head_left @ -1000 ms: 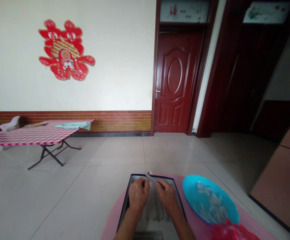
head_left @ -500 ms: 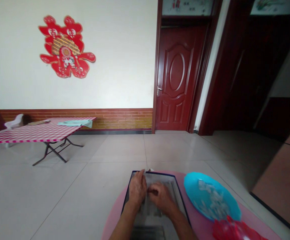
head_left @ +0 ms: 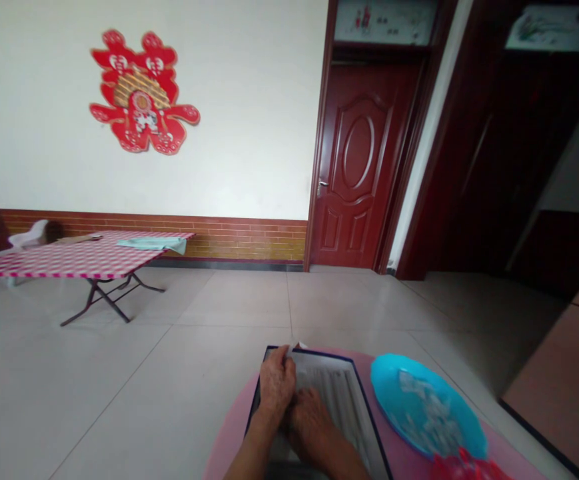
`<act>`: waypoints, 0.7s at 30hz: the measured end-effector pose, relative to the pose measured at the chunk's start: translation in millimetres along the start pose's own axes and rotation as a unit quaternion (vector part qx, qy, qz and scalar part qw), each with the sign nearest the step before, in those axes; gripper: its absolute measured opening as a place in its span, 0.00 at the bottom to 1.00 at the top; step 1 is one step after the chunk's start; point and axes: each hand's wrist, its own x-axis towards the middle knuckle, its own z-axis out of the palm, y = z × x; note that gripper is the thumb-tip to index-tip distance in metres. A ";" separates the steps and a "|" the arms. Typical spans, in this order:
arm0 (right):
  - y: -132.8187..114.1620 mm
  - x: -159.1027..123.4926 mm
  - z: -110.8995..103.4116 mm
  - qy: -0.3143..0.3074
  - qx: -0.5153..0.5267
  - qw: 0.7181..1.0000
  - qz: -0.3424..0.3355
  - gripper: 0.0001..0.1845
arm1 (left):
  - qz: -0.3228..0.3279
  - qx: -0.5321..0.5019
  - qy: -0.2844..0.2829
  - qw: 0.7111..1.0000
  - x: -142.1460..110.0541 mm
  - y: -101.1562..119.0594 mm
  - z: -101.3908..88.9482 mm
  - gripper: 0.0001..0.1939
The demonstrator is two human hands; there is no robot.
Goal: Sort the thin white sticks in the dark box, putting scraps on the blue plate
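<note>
A dark-rimmed rectangular tray (head_left: 356, 380) with a shiny ribbed inside lies on a round pink table (head_left: 229, 440) at the bottom of the head view. My left hand (head_left: 276, 387) rests on the tray's left side, fingers curled, pinching a thin silvery strip that pokes up at the far rim. My right hand (head_left: 309, 423) sits just behind and right of it, fingers closed low over the tray; what it holds is hidden.
A blue plate (head_left: 426, 407) with pale bits stands right of the tray, with red plastic (head_left: 469, 467) beside it. A folding table with a red checked cloth (head_left: 76, 257) stands at the left wall. A closed red door (head_left: 362, 163) faces me across tiled floor.
My right hand has drawn back toward me and to the left, closing up against my left hand. The left hand stays on the tray's left side. The view shifted slightly.
</note>
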 end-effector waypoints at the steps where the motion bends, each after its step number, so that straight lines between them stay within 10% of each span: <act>1: -0.4 -0.1 -0.8 -0.007 -0.005 1.000 0.000 0.20 | 0.000 0.003 0.000 1.000 -0.2 0.9 0.1 0.20; 21: -0.4 10.6 -5.7 -0.034 0.034 0.996 -0.081 0.21 | -0.033 -0.015 -0.008 0.999 3.4 7.1 -2.4 0.19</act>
